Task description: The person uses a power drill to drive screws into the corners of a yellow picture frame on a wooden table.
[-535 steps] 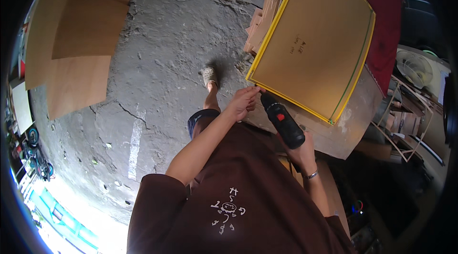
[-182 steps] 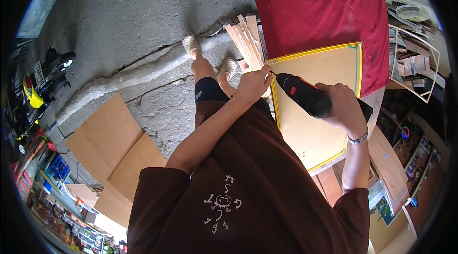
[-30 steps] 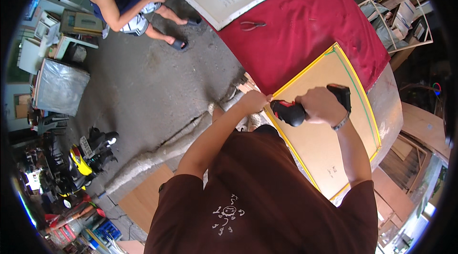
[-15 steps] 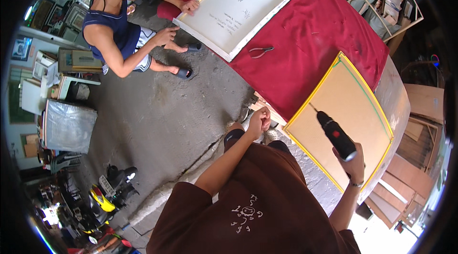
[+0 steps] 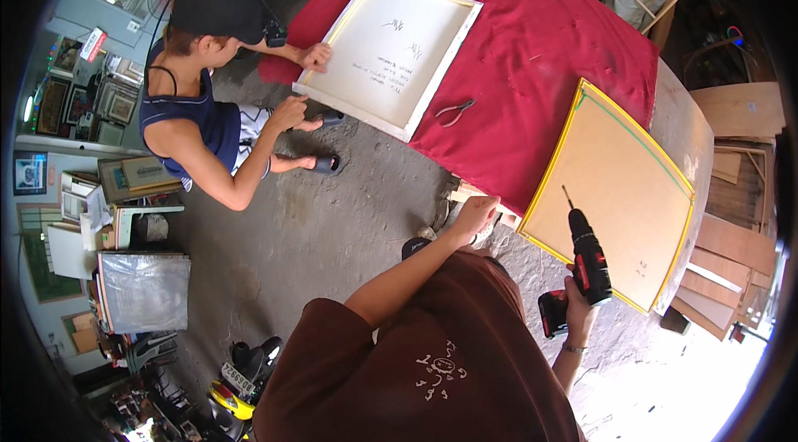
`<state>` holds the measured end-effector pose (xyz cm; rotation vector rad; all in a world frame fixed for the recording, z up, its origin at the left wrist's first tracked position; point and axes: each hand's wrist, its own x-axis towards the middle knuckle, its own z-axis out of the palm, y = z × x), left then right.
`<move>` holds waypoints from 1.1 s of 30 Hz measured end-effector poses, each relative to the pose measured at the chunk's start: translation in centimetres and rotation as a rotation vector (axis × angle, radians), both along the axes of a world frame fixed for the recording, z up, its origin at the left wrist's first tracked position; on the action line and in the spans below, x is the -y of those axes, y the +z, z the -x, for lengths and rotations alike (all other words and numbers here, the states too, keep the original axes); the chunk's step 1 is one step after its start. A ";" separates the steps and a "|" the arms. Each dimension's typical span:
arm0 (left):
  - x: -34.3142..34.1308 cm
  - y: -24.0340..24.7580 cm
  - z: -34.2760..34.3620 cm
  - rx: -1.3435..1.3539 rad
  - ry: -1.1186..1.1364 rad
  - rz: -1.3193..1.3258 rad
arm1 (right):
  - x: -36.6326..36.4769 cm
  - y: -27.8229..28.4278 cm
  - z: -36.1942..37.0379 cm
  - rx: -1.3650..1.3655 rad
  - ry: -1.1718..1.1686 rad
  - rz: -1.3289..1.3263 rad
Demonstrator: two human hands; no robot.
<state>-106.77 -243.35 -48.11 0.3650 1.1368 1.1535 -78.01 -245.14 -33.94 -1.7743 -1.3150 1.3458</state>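
Note:
My right hand [image 5: 579, 309] is wrapped round the grip of a black and red cordless drill [image 5: 591, 263]. Its long thin bit points away from me, in front of a yellow-edged frame [image 5: 611, 193] that lies with its tan backing up on the table's right part. My left hand [image 5: 478, 220] is closed by the near edge of the red cloth [image 5: 532, 43], left of the frame's near corner. Whatever its fingers pinch, if anything, is too small to make out. A pair of pliers [image 5: 455, 113] with dark red handles rests on the cloth.
Across to the left, a person in a dark cap [image 5: 218, 6] holds the edge of a white stretched canvas [image 5: 395, 51], back up on the cloth. Wood boards [image 5: 731, 255] lean at the right. Wrapped panels [image 5: 143, 292] and a yellow motorbike [image 5: 233, 400] stand at the left.
The drill has swung left and turned, so its battery now shows. My left hand has moved forward and right, closer to the cloth's edge. The whole view has shifted somewhat.

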 end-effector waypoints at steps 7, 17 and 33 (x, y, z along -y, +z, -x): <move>0.0 -1.7 0.2 -0.078 -0.007 0.092 | -1.5 3.0 -0.4 -0.153 -0.013 -0.035; -1.7 -2.6 2.8 0.077 0.122 0.122 | -9.8 1.4 0.1 -0.305 0.084 0.035; -14.6 -4.3 2.9 0.217 -0.168 0.112 | -16.3 2.7 6.9 0.462 0.257 -0.227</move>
